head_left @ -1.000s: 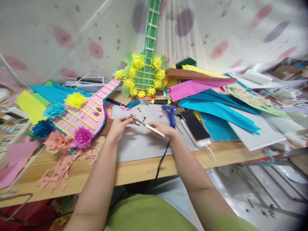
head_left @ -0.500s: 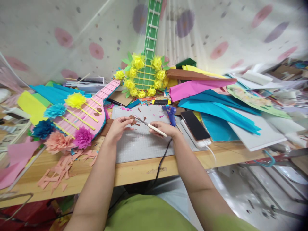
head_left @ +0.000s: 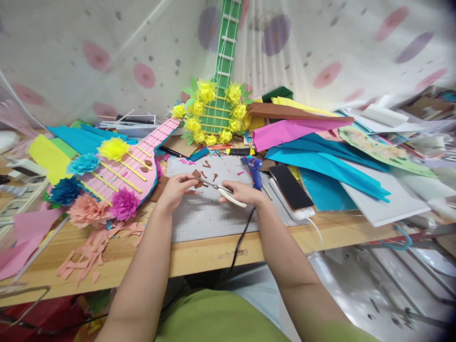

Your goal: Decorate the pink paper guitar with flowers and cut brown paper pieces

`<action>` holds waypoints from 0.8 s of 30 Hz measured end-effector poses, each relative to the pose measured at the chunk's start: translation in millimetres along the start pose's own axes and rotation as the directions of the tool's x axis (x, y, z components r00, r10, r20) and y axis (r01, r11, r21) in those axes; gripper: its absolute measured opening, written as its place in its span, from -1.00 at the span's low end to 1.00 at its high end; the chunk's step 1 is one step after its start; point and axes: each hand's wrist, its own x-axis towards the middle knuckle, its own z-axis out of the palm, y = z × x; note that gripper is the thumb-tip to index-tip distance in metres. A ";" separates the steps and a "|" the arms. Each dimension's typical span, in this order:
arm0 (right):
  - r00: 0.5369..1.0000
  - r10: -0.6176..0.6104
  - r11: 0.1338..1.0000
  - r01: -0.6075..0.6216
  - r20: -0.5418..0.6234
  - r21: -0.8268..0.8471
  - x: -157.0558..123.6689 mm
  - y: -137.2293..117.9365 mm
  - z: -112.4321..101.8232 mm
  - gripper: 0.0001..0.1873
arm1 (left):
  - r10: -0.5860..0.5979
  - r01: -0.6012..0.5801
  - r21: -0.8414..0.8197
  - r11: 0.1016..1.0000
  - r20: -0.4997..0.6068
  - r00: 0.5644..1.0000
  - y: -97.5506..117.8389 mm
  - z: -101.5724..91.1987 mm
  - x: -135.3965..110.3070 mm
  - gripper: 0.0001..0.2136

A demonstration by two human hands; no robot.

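Observation:
My right hand is closed around the white handles of a pair of scissors, whose metal blades point left. A small piece of brown paper is pinched in the fingertips of my left hand, right at the blade tips. Below both hands lies a grey cutting mat, with brown paper scraps scattered on it. A blue glue gun rests just beyond my right hand.
At left lies a pink paper pipa with paper flowers; a green one ringed by yellow flowers stands behind. A phone on a white power bank and blue paper lie at right. Peach scraps litter the table's left front.
The scissors' handles have spread apart a little and turned slightly in my right hand. Another brown scrap lies on the mat. My left hand has barely moved.

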 end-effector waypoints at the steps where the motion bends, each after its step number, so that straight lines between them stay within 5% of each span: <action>1: 1.000 0.000 1.000 0.001 -0.007 0.004 0.3 0.8 0.3 -0.56 | 0.000 0.000 0.008 1.000 0.006 1.000 -0.5 -0.7 0.4 -0.76; 18: 0.999 -0.012 0.969 0.024 -0.050 0.245 4.3 4.9 4.0 -0.58 | 0.051 -0.051 0.006 0.999 0.020 0.999 -3.6 -1.9 1.9 -0.74; 21: 0.992 0.055 0.870 0.007 -0.112 0.494 6.8 0.3 8.2 -0.58 | 0.111 -0.112 0.029 0.993 0.031 0.993 -6.2 2.8 2.3 -0.76; 24: 0.984 0.103 0.652 0.043 -0.144 0.757 14.1 -5.9 18.4 -0.57 | 0.266 -0.268 0.056 0.962 0.044 0.963 -12.6 11.3 6.1 -0.83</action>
